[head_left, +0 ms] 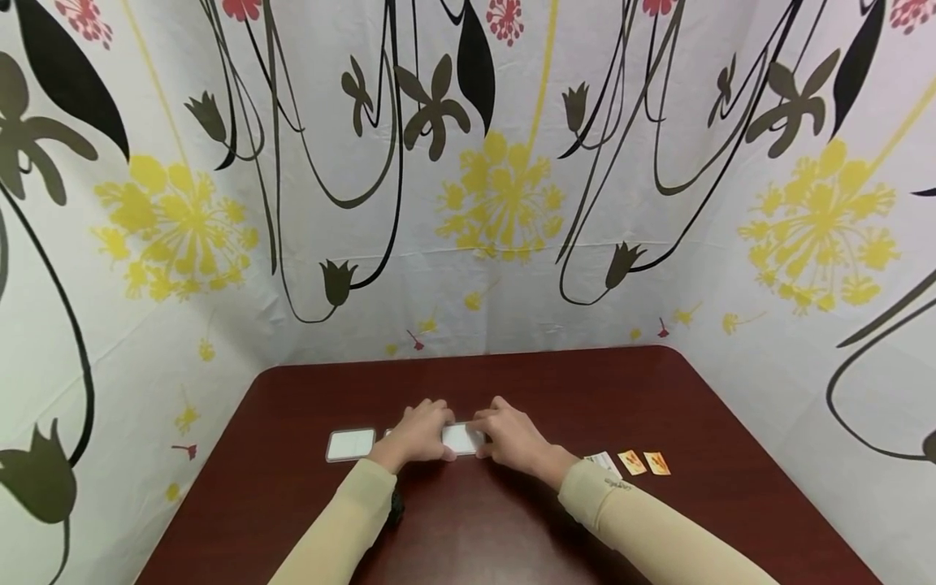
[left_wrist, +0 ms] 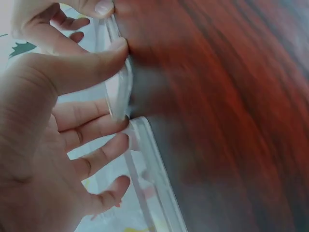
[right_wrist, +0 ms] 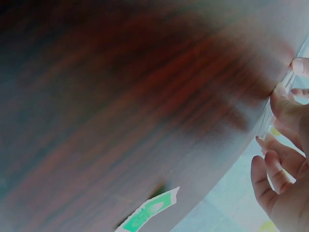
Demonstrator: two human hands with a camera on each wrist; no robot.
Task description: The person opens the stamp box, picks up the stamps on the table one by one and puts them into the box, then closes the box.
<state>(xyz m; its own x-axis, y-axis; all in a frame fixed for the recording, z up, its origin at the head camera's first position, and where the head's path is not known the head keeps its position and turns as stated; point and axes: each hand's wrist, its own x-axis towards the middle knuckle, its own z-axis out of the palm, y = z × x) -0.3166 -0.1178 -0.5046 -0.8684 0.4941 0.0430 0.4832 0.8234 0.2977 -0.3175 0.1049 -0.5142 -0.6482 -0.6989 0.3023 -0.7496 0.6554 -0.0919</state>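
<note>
Both hands grip a flat, white rectangular case with a clear plastic rim [head_left: 463,439] from its two sides, at the middle of the table. My left hand [head_left: 420,433] has its thumb on the near edge and fingers along the far side, as the left wrist view shows. From the opposite end, my right hand [head_left: 512,435] pinches the same case [right_wrist: 265,118] between thumb and fingers. Close beside it in the left wrist view lies another clear-rimmed case [left_wrist: 157,181], mostly hidden behind the left hand in the head view.
A similar white case [head_left: 351,444] lies farther left on the dark red wooden table [head_left: 475,536]. Right of the right hand are a white packet [head_left: 603,464] and two small orange packets [head_left: 632,462]. Flower-patterned cloth [head_left: 504,309] hangs around the table.
</note>
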